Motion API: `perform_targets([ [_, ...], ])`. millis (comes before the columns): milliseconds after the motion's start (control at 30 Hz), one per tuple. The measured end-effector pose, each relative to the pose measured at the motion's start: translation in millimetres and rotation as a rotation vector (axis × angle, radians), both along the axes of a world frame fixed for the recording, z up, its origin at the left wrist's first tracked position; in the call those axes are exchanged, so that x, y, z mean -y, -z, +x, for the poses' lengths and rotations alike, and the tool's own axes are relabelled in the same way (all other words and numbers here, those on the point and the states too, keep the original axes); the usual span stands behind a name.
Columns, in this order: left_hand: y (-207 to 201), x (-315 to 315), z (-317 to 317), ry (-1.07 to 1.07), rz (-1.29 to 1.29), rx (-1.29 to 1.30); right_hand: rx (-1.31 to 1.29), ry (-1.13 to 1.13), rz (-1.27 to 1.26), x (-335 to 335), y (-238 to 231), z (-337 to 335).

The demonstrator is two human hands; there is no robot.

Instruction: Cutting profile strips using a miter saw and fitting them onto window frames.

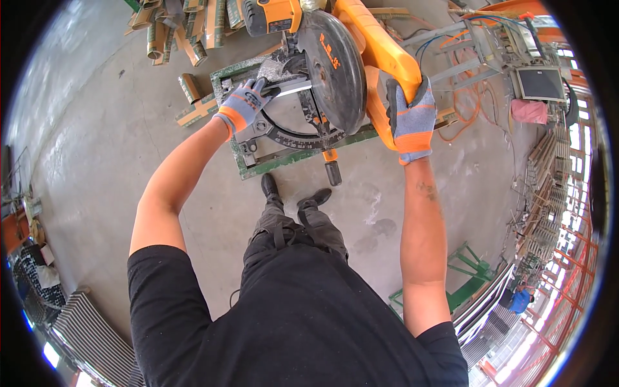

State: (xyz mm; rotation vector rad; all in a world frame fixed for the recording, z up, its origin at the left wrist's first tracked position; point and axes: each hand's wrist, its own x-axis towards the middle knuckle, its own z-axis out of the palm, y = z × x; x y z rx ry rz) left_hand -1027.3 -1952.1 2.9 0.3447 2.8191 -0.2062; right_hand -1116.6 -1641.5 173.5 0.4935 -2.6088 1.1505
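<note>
A miter saw with a round black blade guard (330,71) and an orange body stands in front of me. My right hand (414,122), in a grey and orange glove with dark fingers, is wrapped round the saw's orange handle (394,63). On the left of the blade guard, my left hand (246,103), gloved alike, grips a short silver metal bar (293,86) that lies across the saw's bed and runs toward the guard. Below it curves the saw's dark angle scale (298,139). The bar's far end is hidden behind the guard.
A green metal frame (258,170) carries the saw. Cardboard-like offcuts (187,32) lie at the far left, with an orange hose (474,109) on the floor at the right. A grey metal frame (465,64) stands beyond it. Another person (520,301) is at the lower right.
</note>
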Motion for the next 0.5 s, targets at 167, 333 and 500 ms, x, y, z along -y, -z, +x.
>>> perform_targets([
  [167,1,-1,-1,-0.007,-0.012,0.036,0.094,0.056,-0.010,1,-3,6],
  [333,-1,-4,5,0.013,0.004,-0.029,0.155,0.093,-0.033,-2,-1,11],
  [500,12,5,10,0.057,0.029,-0.116,0.175,0.063,-0.094,0,7,12],
])
